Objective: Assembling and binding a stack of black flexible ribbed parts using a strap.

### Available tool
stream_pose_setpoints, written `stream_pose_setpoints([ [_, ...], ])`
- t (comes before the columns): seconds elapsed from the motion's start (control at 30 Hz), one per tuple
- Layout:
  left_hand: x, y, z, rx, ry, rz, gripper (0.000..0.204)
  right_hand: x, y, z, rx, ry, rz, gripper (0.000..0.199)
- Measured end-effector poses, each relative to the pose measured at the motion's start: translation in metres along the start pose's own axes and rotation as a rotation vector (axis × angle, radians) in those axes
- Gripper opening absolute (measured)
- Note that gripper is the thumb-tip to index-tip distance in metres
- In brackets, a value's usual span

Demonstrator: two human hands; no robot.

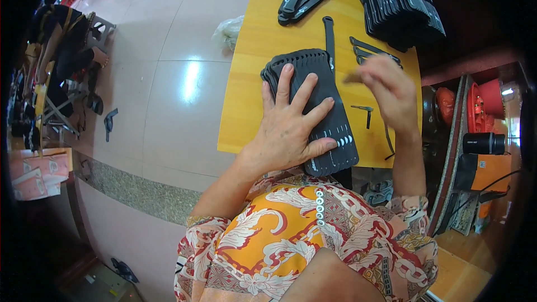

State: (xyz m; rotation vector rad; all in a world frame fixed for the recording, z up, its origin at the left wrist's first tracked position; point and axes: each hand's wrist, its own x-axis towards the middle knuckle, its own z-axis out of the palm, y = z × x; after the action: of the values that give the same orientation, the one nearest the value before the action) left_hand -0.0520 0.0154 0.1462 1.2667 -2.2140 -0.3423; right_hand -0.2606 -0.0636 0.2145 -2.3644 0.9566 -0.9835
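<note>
My left hand (288, 117) lies flat with fingers spread on a stack of dark grey flat pieces (335, 128) at the table's near edge. Pale marks run along the near end of the pieces. Just right of the stack, my right hand (386, 89) is raised above the table, its fingers bent and smeared by motion; whether it holds anything is not plain. A dark strap (329, 36) with a slotted end sticks out beyond the stack. Several thin straps (372, 50) lie behind my right hand, and a small black piece (366, 113) rests below it.
On the yellow table (240, 106) are more dark straps (302, 3) and, at far right, banded bundles of grey pieces (397, 5). A plastic bag (229, 32) is by the table's left edge. Red containers (486, 103) and a black cylinder (484, 143) stand on a right-hand shelf.
</note>
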Motion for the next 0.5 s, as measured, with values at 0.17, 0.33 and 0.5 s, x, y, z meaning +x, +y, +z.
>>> stream_pose_setpoints([
  [0.17,0.002,0.007,-0.006,-0.017,-0.023,-0.033,0.063,0.078,0.023,0.030,0.088,-0.152,0.156,0.018],
  [0.33,0.002,0.015,-0.007,0.015,-0.034,-0.029,0.062,0.103,0.029,0.055,0.107,-0.364,0.160,0.023],
  [0.5,0.002,0.026,-0.005,0.011,-0.037,-0.028,0.062,0.104,0.021,0.042,0.145,-0.595,0.177,0.020],
])
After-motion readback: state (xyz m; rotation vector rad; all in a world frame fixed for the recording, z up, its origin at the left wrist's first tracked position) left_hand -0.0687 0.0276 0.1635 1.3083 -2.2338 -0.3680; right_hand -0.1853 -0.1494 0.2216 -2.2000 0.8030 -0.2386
